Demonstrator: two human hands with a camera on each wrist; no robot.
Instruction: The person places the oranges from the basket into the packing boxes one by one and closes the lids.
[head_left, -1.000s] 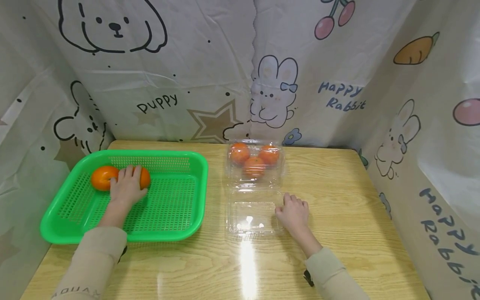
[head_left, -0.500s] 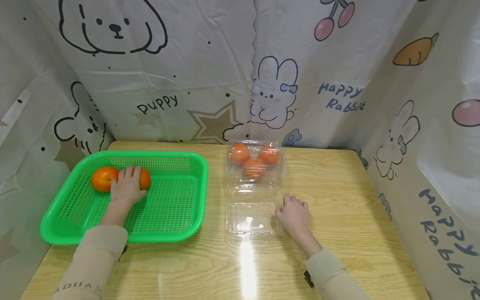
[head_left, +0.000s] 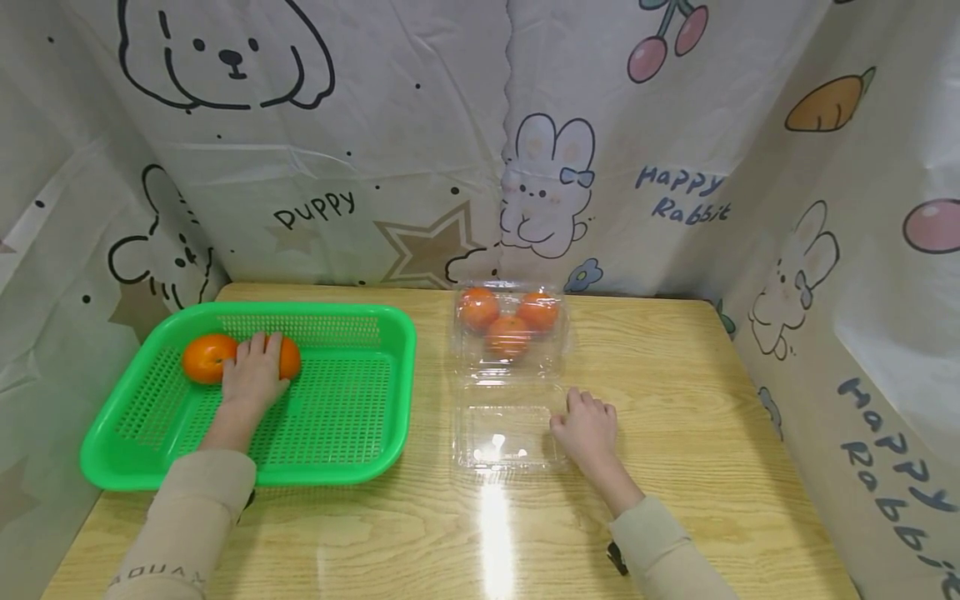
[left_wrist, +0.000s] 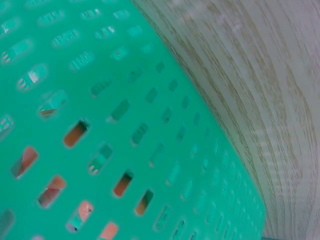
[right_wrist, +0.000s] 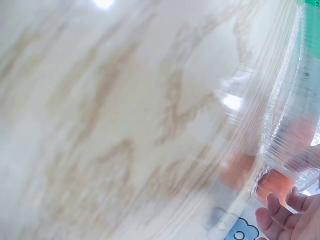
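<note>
"What's farthest left on the table?"

"A green basket (head_left: 409, 375) with slotted walls. Its left orange (head_left: 210, 359) sits toward the far left corner."

"And the left hand (head_left: 252, 375)?"

"Inside the basket, just right of that fruit. Its fingers are curled over the right orange (head_left: 290, 358), holding it from above; part of the fruit shows past the fingers."

"Is that orange lifted?"

"I can't tell. Through the slots, the left wrist view gives only patches of orange."

"What's right of the basket?"

"A clear plastic container (head_left: 506, 433) in two sections. Three packed oranges (head_left: 507, 336) are in the far one, two side by side at the far side and one nearer, between them. The near section lies toward the person."

"The right hand (head_left: 588, 427)?"

"At the near section's right edge, thumb over the rim and fingers bent outside it: a narrow grip on the edge."

"Farther right?"

"Bare wooden table (head_left: 697, 400), then printed cloth (head_left: 900, 333) rising beyond its right side."
</note>
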